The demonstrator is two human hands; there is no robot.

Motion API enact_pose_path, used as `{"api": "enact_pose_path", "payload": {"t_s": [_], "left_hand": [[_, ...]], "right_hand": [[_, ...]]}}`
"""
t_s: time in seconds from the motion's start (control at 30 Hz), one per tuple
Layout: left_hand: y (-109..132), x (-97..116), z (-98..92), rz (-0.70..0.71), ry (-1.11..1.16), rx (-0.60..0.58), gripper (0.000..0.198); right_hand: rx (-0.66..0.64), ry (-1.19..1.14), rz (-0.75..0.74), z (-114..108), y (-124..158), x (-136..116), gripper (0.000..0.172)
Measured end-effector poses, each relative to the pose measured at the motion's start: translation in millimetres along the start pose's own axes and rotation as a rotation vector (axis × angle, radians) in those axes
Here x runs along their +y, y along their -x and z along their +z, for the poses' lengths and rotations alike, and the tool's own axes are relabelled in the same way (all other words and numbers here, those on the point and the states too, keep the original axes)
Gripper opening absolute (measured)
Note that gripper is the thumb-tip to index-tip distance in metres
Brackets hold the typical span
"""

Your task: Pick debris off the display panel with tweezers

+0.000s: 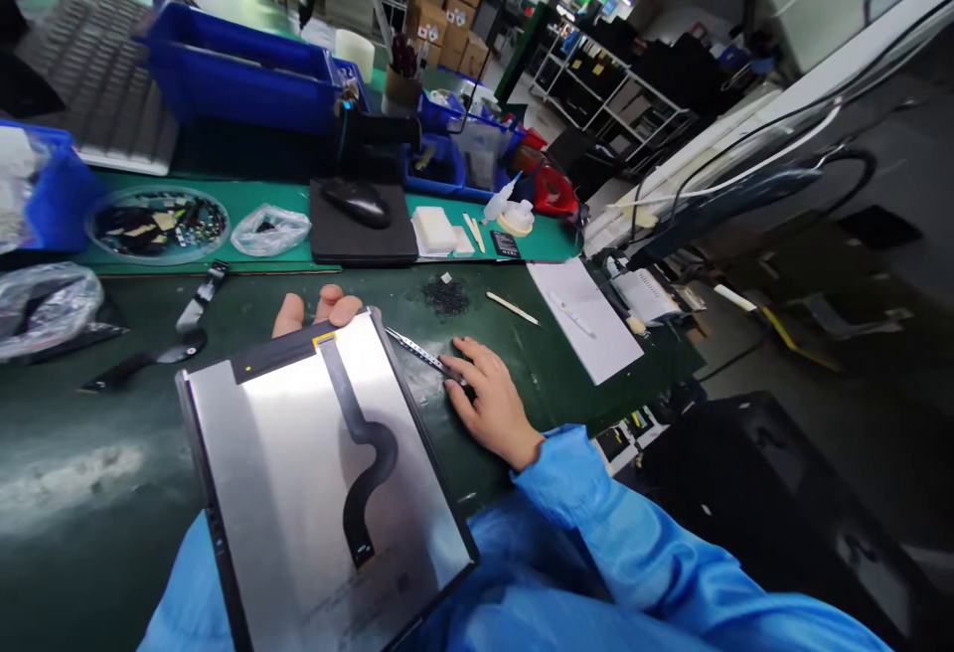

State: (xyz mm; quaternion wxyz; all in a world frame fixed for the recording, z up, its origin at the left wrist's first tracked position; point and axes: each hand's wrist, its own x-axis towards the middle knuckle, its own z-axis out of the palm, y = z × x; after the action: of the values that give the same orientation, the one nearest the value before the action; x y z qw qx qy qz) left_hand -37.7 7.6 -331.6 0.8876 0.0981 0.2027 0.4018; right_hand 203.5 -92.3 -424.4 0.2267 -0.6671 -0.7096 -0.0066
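My left hand [326,308] holds a tablet display panel [298,453] up from behind, silver back towards me. Its fingertips curl past the top edge; the thumb and palm are hidden. A black flex cable [377,443] snakes down the panel's back from a yellow-edged connector strip. To the right, my right hand [488,399] rests low over the bench. Its thumb and index finger close around the near end of a slim metal tool [418,349] with holes along it, which lies on the dark green mat. Black crumbs [445,296] are scattered just beyond.
A loose flex cable [201,296] and a black strip part [141,364] lie left. Behind stand a round tray of small parts [158,225], a mouse [356,203], blue bins [238,66] and a keyboard [96,76]. White paper [585,324] and a wooden stick [513,308] lie right.
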Motion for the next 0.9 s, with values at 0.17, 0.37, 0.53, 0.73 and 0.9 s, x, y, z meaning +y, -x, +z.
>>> {"api": "enact_pose_path", "payload": {"t_s": [0.17, 0.37, 0.53, 0.73, 0.9], "left_hand": [[-53.9, -17.1, -11.5, 0.052, 0.318, -0.136, 0.051], [-50.2, -20.3, -25.9, 0.031, 0.291, -0.082, 0.05], [-57.0, -16.4, -26.9, 0.049, 0.282, -0.086, 0.05], [-63.7, -21.0, -27.1, 0.007, 0.223, -0.054, 0.052], [-71.4, -30.4, -16.8, -0.037, 0.182, 0.03, 0.05]], "right_hand": [[0.0, -0.022, 0.02, 3.1, -2.8, -0.5, 0.033], [0.142, -0.097, 0.064, 2.8, -3.2, 0.1, 0.029], [0.221, -0.347, -0.008, -8.4, -4.1, -25.7, 0.024], [-0.526, -0.689, 0.018, -20.3, -37.6, -63.4, 0.05], [-0.859, -1.224, 0.337, -7.2, -56.7, -60.6, 0.067]]}}
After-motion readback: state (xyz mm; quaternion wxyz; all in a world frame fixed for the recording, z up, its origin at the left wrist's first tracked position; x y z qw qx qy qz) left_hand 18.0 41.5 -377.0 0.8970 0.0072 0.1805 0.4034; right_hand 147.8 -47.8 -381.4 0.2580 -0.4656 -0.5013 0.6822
